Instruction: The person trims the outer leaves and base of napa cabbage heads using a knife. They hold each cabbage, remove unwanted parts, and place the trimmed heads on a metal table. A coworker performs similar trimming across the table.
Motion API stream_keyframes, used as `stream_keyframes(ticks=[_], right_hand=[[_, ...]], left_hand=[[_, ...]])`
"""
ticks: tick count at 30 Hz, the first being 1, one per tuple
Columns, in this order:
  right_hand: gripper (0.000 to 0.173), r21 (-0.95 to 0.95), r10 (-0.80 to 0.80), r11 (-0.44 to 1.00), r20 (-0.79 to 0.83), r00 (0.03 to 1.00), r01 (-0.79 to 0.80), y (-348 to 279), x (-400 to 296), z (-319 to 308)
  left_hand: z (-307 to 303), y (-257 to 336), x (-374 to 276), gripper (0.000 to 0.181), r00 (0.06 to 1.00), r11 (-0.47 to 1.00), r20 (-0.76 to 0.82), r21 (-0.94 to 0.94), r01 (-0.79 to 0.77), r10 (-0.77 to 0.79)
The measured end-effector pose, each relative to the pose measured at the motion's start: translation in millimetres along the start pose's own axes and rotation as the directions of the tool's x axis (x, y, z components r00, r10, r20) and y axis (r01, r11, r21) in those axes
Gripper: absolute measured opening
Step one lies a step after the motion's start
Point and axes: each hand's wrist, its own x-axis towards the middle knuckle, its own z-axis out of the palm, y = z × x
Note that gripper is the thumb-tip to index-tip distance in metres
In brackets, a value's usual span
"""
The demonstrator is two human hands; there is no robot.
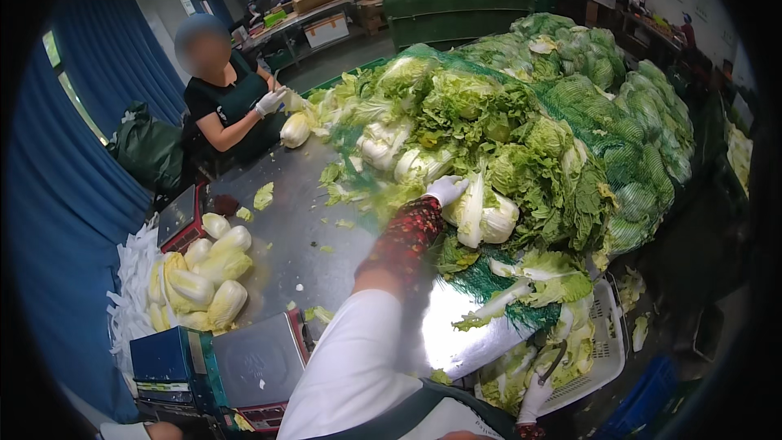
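My left hand (447, 189), in a white glove below a red floral oversleeve, grips the side of a napa cabbage (498, 220). That cabbage lies at the front of a large heap of leafy napa cabbages (467, 95), with its pale base towards me. Down at the lower right, my gloved right hand (536, 392) holds a curved knife (555, 362) over a white plastic basket (611, 373) of cut leaves. Green netting (519, 318) and loose outer leaves (553, 278) lie between my two hands.
Trimmed cabbages (211, 275) are piled at the left of the metal table (293, 220), near scales (259, 360). Across the table a co-worker (229, 98) handles another cabbage (296, 129). Netted cabbages (641, 153) rise on the right. Another person's hand (164, 431) shows lower left.
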Motion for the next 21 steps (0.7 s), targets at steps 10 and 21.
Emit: stream_keyframes(ticks=[10,21], right_hand=[[0.016,0.128,-0.014,0.992,0.149,0.989,-0.006,12.4,-7.6,26.0],[0.020,0.143,-0.023,0.990,0.209,0.978,-0.007,13.3,-5.0,25.3]], left_hand=[[-20.2,-3.6,-76.3,0.049,0.986,0.943,0.160,-0.317,0.103,-0.054],[-45.1,61.9,-152.9,0.057,0.918,0.923,0.374,-0.385,0.023,0.133]])
